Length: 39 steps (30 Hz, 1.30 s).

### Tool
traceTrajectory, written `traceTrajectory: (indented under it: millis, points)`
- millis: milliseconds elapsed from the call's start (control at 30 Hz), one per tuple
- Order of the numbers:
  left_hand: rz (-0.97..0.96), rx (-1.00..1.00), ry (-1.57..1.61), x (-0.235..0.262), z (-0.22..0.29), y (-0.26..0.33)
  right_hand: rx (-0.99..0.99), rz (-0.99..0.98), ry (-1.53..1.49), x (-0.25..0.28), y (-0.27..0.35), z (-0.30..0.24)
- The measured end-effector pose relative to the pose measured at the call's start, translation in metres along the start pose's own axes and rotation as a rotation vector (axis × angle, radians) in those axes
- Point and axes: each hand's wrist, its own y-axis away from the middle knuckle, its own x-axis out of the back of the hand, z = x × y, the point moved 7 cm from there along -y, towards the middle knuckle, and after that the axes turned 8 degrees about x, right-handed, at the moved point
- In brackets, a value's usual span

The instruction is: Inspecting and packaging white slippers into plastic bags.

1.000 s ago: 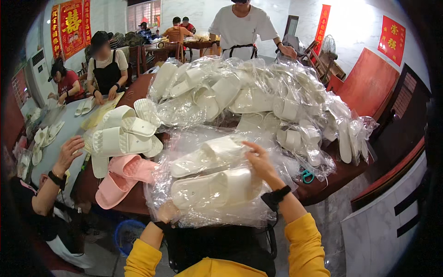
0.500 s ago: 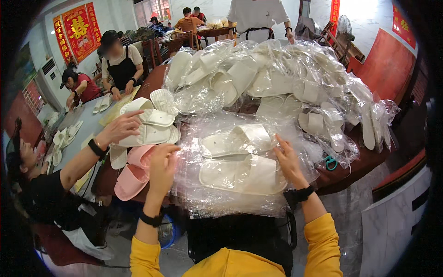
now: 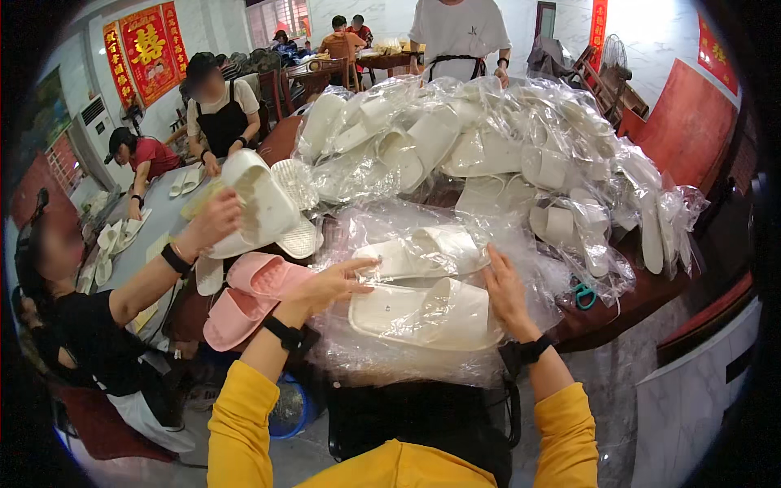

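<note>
A pair of white open-toe slippers lies side by side on a stack of clear plastic bags (image 3: pixel 350 354): the far slipper (image 3: pixel 389 262) and the near slipper (image 3: pixel 390 311). Their toe ends point right. My left hand (image 3: pixel 329 286) is at the heel ends, fingers stretched out and apart, the tips at the far slipper's heel. Against the toe ends rests my right hand (image 3: pixel 508 294), its fingers extended along the slippers' right side. Left of my left wrist sits a pair of pink slippers (image 3: pixel 264 276).
A large heap of bagged white slippers (image 3: pixel 431 134) fills the table's far side. Teal-handled scissors (image 3: pixel 584 296) lie at the right. At left, a co-worker's hand (image 3: pixel 218 218) lifts white slippers (image 3: pixel 264 203) near mine. A blue bin (image 3: pixel 289 411) stands below the table.
My left hand has moved right and down to the slippers' heels; the far slipper has shifted slightly. The co-worker's hand has taken hold of white slippers and raised them.
</note>
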Motion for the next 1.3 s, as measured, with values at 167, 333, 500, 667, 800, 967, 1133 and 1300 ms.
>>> traceTrajectory:
  millis: [167,333,500,667,800,967,1133,1300]
  points:
    - [0.173,-0.288,0.014,-0.008,0.002,0.016,-0.005,0.004,-0.023,-0.003,-0.002,0.009]
    - [0.328,-0.329,0.170,0.022,-0.011,0.055,0.061,0.037,-0.237,-0.014,-0.005,0.031]
    - [0.732,-0.563,0.122,0.079,0.017,0.133,-0.032,0.058,-0.347,-0.007,0.000,0.028]
    - [0.840,-0.709,0.306,0.163,0.014,0.181,0.067,0.089,-0.263,-0.003,0.000,0.030]
    - [1.014,-0.712,0.330,0.224,-0.014,0.209,-0.056,0.048,-0.335,-0.004,0.001,0.019]
    - [1.594,-0.258,-0.838,0.191,-0.025,0.193,0.024,0.043,-0.197,-0.001,-0.006,0.025]
    - [0.952,-0.267,-1.492,0.047,-0.022,0.135,-0.007,0.007,-0.317,-0.004,-0.006,0.030]
    - [1.197,-0.324,-1.722,0.111,-0.036,0.109,-0.001,-0.036,-0.257,-0.012,-0.004,0.037]
